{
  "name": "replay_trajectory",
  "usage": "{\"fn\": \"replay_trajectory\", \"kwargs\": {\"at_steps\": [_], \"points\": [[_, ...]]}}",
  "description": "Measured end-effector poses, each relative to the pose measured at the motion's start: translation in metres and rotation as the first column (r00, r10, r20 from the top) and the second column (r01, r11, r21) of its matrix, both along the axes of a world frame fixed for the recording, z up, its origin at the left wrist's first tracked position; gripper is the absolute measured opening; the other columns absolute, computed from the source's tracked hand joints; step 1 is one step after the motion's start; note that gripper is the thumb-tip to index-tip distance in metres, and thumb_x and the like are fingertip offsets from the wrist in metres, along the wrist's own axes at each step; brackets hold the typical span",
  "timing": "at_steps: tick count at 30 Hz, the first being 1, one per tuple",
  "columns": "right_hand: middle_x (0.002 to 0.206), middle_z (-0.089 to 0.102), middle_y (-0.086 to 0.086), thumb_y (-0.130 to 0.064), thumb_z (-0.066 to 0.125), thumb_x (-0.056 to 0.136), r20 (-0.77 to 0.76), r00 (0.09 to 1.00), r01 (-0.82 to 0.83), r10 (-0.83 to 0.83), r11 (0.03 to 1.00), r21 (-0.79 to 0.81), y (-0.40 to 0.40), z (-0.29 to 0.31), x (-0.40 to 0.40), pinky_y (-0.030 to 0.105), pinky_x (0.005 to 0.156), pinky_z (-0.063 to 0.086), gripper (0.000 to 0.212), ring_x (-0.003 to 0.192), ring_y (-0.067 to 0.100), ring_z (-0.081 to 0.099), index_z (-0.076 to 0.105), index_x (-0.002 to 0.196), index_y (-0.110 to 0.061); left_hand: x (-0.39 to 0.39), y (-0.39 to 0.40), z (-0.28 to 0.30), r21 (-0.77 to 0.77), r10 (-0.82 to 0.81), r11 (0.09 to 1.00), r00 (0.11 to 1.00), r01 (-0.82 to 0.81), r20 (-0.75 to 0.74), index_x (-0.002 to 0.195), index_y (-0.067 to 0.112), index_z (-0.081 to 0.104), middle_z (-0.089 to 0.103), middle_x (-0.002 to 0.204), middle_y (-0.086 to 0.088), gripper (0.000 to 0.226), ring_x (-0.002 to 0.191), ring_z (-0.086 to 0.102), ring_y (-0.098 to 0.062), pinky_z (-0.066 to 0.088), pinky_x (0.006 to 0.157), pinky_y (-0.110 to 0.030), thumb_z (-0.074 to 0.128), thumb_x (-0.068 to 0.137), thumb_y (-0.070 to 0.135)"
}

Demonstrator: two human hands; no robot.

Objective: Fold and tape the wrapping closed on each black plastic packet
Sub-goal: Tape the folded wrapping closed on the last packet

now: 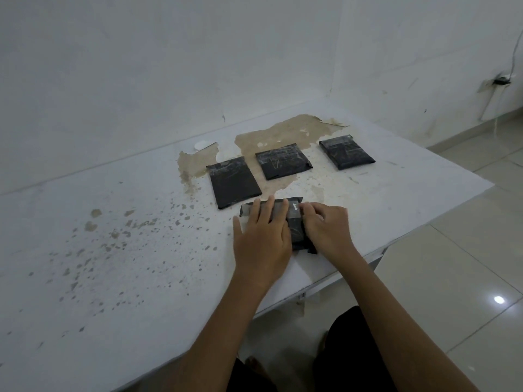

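Plastic wrap looks thin and slippery: left hand [261,239] is pressing the packet [297,236] flat, right hand [325,227] is pinching its fold.

**One head-worn view, looking down at the table**

A single wide-angle camera sits on the person's head, facing forward and down. The white table [113,250] fills the near field within arm's reach; the wall [198,52] rises behind, and tiled floor [467,250] shows at right.

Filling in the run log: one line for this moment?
left hand flat on near packet | right hand pinching its fold | three packets beyond
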State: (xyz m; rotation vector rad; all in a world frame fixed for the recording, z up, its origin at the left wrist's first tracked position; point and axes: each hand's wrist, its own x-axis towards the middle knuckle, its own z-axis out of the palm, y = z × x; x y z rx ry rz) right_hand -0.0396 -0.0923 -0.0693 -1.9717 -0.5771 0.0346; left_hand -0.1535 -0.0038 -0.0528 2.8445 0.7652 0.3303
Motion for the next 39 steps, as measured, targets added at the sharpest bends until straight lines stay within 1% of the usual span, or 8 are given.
{"fn": "replay_trajectory", "kwargs": {"at_steps": [2,6,11,21,28,32,36,39], "points": [[0.063,0.067,-0.015,-0.056,0.04,0.09,0.029,1.0,-0.006,0.006,1.0,-0.015,0.0,0.003,-0.007,0.054,0.091,0.048,0.043,0.074,0.019,0.061,0.069,0.068,-0.034,0.0,0.002,-0.002,-0.027,-0.014,1.0,1.0,0.014,0.023,0.161,0.038,0.018,0.008,0.172,0.008,0.054,0.159,0.0,-0.018,0.007,0.122,-0.063,0.014,0.108,0.042],[0.106,0.075,-0.005,-0.057,0.035,0.093,0.145,0.989,0.031,-0.009,0.987,-0.157,-0.002,-0.008,-0.015,0.056,0.111,0.031,0.055,0.111,0.024,0.059,0.075,0.114,-0.026,0.0,0.001,-0.005,-0.111,-0.005,0.994,0.997,0.013,0.072,0.162,0.034,0.021,0.004,0.173,0.001,0.057,0.159,-0.004,-0.028,0.009,0.123,-0.064,0.015,0.107,0.05],[0.117,0.072,-0.001,-0.042,0.047,0.103,0.106,0.994,0.056,-0.038,0.983,-0.175,-0.005,-0.002,-0.021,0.049,0.122,0.016,0.038,0.124,0.024,0.05,0.07,0.126,-0.025,-0.001,0.0,-0.011,-0.272,0.134,0.958,0.982,-0.093,0.136,0.163,0.019,0.017,-0.005,0.172,-0.005,0.07,0.154,0.022,-0.035,0.018,0.124,-0.057,0.034,0.106,0.054],[0.117,0.073,-0.001,-0.043,0.046,0.103,0.093,0.995,0.061,-0.044,0.981,-0.186,-0.004,-0.001,-0.023,0.049,0.122,0.014,0.038,0.126,0.024,0.05,0.07,0.125,-0.025,-0.006,-0.009,-0.011,-0.268,0.266,0.94,0.946,-0.213,0.183,0.163,0.017,0.015,0.003,0.173,0.003,0.082,0.158,-0.003,-0.035,0.002,0.124,-0.06,0.036,0.1,0.065],[0.114,0.074,-0.002,-0.045,0.045,0.102,0.084,0.995,0.061,-0.048,0.984,-0.165,-0.003,-0.003,-0.021,0.05,0.122,0.015,0.039,0.124,0.024,0.051,0.073,0.121,-0.025,-0.006,-0.014,-0.012,-0.306,0.386,0.9,0.892,-0.31,0.233,0.161,0.015,0.026,0.037,0.163,-0.006,0.091,0.157,0.014,-0.029,0.002,0.124,-0.06,0.045,0.092,0.071],[0.112,0.073,-0.001,-0.047,0.046,0.101,0.049,0.999,0.03,-0.022,0.986,-0.161,-0.001,-0.007,-0.017,0.054,0.118,0.02,0.039,0.123,0.025,0.052,0.073,0.119,-0.025,-0.009,-0.013,-0.012,-0.418,0.471,0.848,0.825,-0.327,0.312,0.157,0.023,0.036,0.045,0.156,-0.007,0.091,0.152,0.022,-0.028,0.031,0.12,-0.05,0.058,0.084,0.073],[0.112,0.073,-0.002,-0.043,0.048,0.102,0.027,0.999,0.024,-0.022,0.996,-0.086,-0.002,-0.005,-0.02,0.051,0.123,0.01,0.035,0.122,0.022,0.053,0.072,0.118,-0.022,-0.008,-0.012,-0.01,-0.527,0.478,0.803,0.829,-0.278,0.291,0.159,0.028,0.03,0.039,0.16,-0.004,0.093,0.154,0.015,-0.027,0.03,0.12,-0.048,0.064,0.083,0.071],[0.115,0.071,-0.008,-0.035,0.054,0.102,-0.042,0.998,0.057,-0.053,0.992,0.115,-0.002,0.004,-0.028,0.048,0.124,0.017,0.028,0.113,0.01,0.06,0.071,0.119,-0.021,-0.007,-0.01,-0.001,-0.652,0.444,0.751,0.81,-0.103,0.383,0.158,0.03,0.031,0.047,0.153,-0.001,0.091,0.147,0.033,-0.024,0.041,0.115,-0.042,0.077,0.083,0.052]]}}
